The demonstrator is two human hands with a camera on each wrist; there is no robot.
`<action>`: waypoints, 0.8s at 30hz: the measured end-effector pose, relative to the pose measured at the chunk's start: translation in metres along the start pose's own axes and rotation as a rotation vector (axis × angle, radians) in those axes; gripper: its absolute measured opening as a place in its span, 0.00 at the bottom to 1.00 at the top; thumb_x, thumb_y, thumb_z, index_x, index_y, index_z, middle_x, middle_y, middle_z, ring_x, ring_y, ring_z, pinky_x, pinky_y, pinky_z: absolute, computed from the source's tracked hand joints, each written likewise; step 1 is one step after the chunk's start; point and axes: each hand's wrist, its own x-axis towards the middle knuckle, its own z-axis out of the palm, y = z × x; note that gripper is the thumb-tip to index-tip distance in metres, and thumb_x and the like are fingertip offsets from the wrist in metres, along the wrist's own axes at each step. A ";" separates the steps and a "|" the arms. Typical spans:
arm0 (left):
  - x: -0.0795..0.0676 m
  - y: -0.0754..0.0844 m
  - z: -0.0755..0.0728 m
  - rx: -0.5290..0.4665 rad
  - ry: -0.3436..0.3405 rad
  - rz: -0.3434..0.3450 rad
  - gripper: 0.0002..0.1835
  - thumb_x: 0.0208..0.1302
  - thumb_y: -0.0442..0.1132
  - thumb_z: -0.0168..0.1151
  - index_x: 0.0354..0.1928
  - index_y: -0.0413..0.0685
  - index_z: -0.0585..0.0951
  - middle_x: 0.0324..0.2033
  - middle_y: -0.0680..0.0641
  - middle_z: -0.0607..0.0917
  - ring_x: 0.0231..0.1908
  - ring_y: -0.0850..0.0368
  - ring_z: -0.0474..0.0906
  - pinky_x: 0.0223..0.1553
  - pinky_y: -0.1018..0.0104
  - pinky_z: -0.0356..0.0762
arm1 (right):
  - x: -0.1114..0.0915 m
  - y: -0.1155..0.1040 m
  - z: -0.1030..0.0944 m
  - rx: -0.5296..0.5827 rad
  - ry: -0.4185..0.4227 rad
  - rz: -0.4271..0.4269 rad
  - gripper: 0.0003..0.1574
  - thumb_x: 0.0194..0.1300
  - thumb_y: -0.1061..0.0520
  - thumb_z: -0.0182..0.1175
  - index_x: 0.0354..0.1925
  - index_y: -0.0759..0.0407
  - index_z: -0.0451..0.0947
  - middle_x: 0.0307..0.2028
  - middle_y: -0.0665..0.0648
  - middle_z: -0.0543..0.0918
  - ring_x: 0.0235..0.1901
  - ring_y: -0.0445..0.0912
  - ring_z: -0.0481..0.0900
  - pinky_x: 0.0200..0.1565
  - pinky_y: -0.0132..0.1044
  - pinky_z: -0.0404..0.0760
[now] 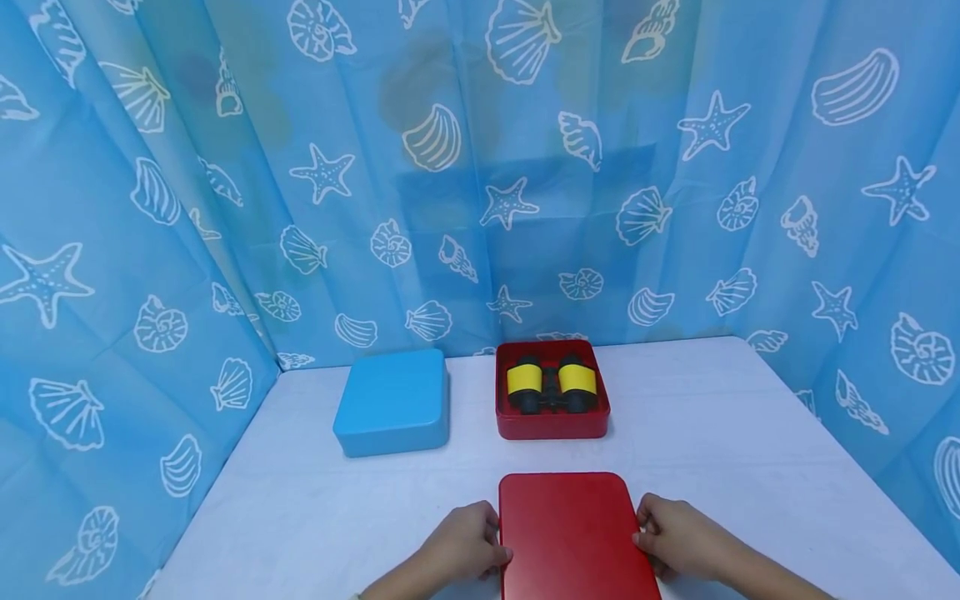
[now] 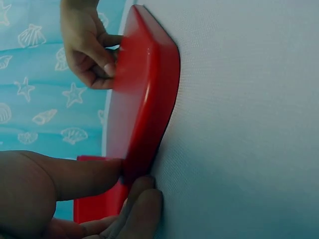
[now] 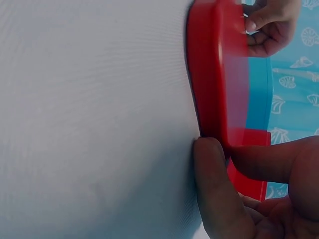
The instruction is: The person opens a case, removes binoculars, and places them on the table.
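A red square lid [image 1: 570, 537], top face up, lies at the front of the table, its near edge cut off by the head view. The left hand [image 1: 467, 542] pinches its left side, and the right hand [image 1: 678, 533] pinches the opposite side. In the left wrist view the left thumb [image 2: 87, 177] presses the lid's rim, fingers curled beneath at the tabletop. The right wrist view shows the same grip, with the right thumb [image 3: 266, 162] on the rim. Beyond the lid stands an open red box [image 1: 553, 427] holding black-and-yellow binoculars [image 1: 577, 378].
A closed light-blue box [image 1: 393, 400] sits to the left of the red box. White cloth covers the table [image 1: 720, 425]. Blue curtains [image 1: 480, 200] printed with shells and starfish hang behind the table and along both sides.
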 end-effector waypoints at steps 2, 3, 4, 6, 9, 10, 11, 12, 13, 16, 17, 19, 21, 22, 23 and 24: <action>0.000 0.001 0.000 0.021 0.004 -0.001 0.19 0.50 0.41 0.77 0.38 0.45 0.77 0.24 0.50 0.78 0.22 0.54 0.77 0.29 0.61 0.78 | 0.001 0.000 0.000 -0.020 0.006 -0.003 0.16 0.57 0.60 0.69 0.37 0.60 0.71 0.23 0.54 0.76 0.21 0.47 0.77 0.27 0.36 0.80; 0.000 0.001 0.000 0.035 0.006 -0.003 0.19 0.49 0.41 0.77 0.38 0.45 0.77 0.24 0.50 0.78 0.22 0.54 0.77 0.29 0.61 0.78 | 0.001 0.000 0.000 -0.030 0.008 -0.003 0.17 0.56 0.59 0.70 0.38 0.60 0.71 0.23 0.54 0.76 0.21 0.47 0.77 0.27 0.36 0.80; 0.000 0.001 0.000 0.047 0.008 -0.003 0.19 0.49 0.41 0.77 0.38 0.45 0.77 0.24 0.50 0.78 0.22 0.55 0.77 0.29 0.61 0.78 | 0.001 0.000 0.000 -0.040 0.008 -0.005 0.17 0.56 0.59 0.70 0.38 0.60 0.72 0.23 0.54 0.76 0.21 0.47 0.77 0.27 0.36 0.80; 0.000 0.003 -0.001 0.070 0.015 -0.010 0.20 0.47 0.42 0.78 0.38 0.45 0.77 0.24 0.50 0.78 0.23 0.54 0.76 0.29 0.61 0.78 | 0.002 0.000 -0.002 -0.063 0.006 -0.004 0.18 0.55 0.57 0.71 0.39 0.60 0.72 0.23 0.54 0.76 0.20 0.46 0.77 0.27 0.37 0.79; 0.005 0.004 -0.007 0.123 0.045 -0.002 0.23 0.46 0.46 0.79 0.40 0.46 0.78 0.24 0.51 0.77 0.24 0.55 0.76 0.28 0.61 0.78 | 0.004 -0.002 -0.008 -0.119 0.013 0.001 0.24 0.52 0.52 0.74 0.43 0.60 0.74 0.23 0.53 0.76 0.20 0.46 0.77 0.27 0.36 0.79; 0.008 0.004 -0.010 0.145 0.057 0.017 0.23 0.47 0.47 0.78 0.41 0.46 0.78 0.25 0.51 0.77 0.24 0.55 0.75 0.28 0.60 0.78 | 0.005 -0.003 -0.012 -0.141 0.020 -0.003 0.26 0.51 0.51 0.74 0.44 0.60 0.75 0.24 0.52 0.76 0.21 0.46 0.76 0.27 0.36 0.79; 0.012 0.005 -0.014 0.179 0.073 0.037 0.24 0.47 0.48 0.77 0.42 0.46 0.79 0.25 0.52 0.78 0.25 0.56 0.75 0.28 0.60 0.78 | 0.007 -0.005 -0.015 -0.162 0.032 -0.007 0.28 0.50 0.50 0.75 0.45 0.60 0.76 0.25 0.52 0.77 0.21 0.45 0.76 0.28 0.36 0.80; 0.016 0.005 -0.017 0.217 0.089 0.068 0.25 0.49 0.50 0.76 0.44 0.45 0.79 0.27 0.52 0.78 0.26 0.56 0.76 0.28 0.60 0.78 | 0.009 -0.007 -0.019 -0.183 0.044 -0.015 0.30 0.49 0.50 0.76 0.46 0.61 0.76 0.26 0.52 0.77 0.22 0.45 0.76 0.28 0.35 0.80; 0.020 0.006 -0.022 0.271 0.105 0.103 0.26 0.51 0.52 0.75 0.47 0.45 0.79 0.28 0.52 0.80 0.28 0.56 0.77 0.30 0.59 0.79 | 0.012 -0.009 -0.022 -0.203 0.061 -0.024 0.30 0.49 0.50 0.76 0.47 0.61 0.77 0.27 0.52 0.77 0.23 0.45 0.76 0.29 0.36 0.81; 0.034 0.010 -0.034 0.432 0.171 0.220 0.31 0.55 0.56 0.71 0.55 0.45 0.78 0.38 0.50 0.83 0.37 0.56 0.80 0.37 0.57 0.82 | 0.022 -0.018 -0.032 -0.256 0.121 -0.059 0.29 0.50 0.52 0.75 0.48 0.61 0.78 0.29 0.52 0.79 0.25 0.44 0.76 0.29 0.37 0.82; 0.039 0.012 -0.038 0.480 0.196 0.253 0.32 0.55 0.57 0.70 0.57 0.46 0.77 0.41 0.50 0.83 0.40 0.55 0.80 0.39 0.57 0.82 | 0.025 -0.021 -0.035 -0.273 0.141 -0.072 0.28 0.51 0.52 0.75 0.49 0.61 0.79 0.30 0.52 0.79 0.26 0.43 0.76 0.29 0.37 0.82; 0.049 0.015 -0.044 0.560 0.250 0.322 0.34 0.57 0.58 0.68 0.60 0.46 0.76 0.45 0.49 0.82 0.45 0.54 0.80 0.43 0.57 0.82 | 0.032 -0.028 -0.039 -0.297 0.177 -0.092 0.28 0.51 0.52 0.74 0.49 0.62 0.79 0.31 0.53 0.79 0.26 0.44 0.76 0.29 0.38 0.82; 0.060 0.019 -0.048 0.602 0.298 0.370 0.35 0.57 0.58 0.69 0.62 0.46 0.74 0.47 0.47 0.81 0.47 0.52 0.79 0.43 0.58 0.82 | 0.038 -0.035 -0.042 -0.315 0.211 -0.120 0.29 0.52 0.52 0.75 0.50 0.63 0.79 0.31 0.53 0.79 0.27 0.44 0.76 0.28 0.39 0.82; 0.066 0.020 -0.049 0.618 0.319 0.392 0.36 0.58 0.58 0.68 0.63 0.46 0.73 0.48 0.47 0.81 0.48 0.52 0.79 0.43 0.59 0.82 | 0.041 -0.039 -0.043 -0.323 0.227 -0.133 0.29 0.52 0.52 0.75 0.50 0.63 0.79 0.32 0.54 0.79 0.27 0.44 0.76 0.28 0.39 0.83; 0.072 0.021 -0.050 0.643 0.338 0.410 0.36 0.58 0.59 0.68 0.63 0.46 0.73 0.48 0.47 0.80 0.47 0.52 0.79 0.43 0.60 0.82 | 0.045 -0.042 -0.044 -0.329 0.245 -0.145 0.29 0.51 0.52 0.75 0.49 0.63 0.79 0.32 0.54 0.79 0.28 0.45 0.76 0.28 0.39 0.83; 0.079 0.022 -0.050 0.668 0.356 0.428 0.37 0.58 0.59 0.67 0.63 0.46 0.72 0.49 0.47 0.80 0.48 0.52 0.78 0.44 0.60 0.81 | 0.048 -0.045 -0.045 -0.333 0.259 -0.160 0.30 0.50 0.52 0.75 0.49 0.63 0.79 0.33 0.55 0.79 0.29 0.46 0.76 0.28 0.39 0.83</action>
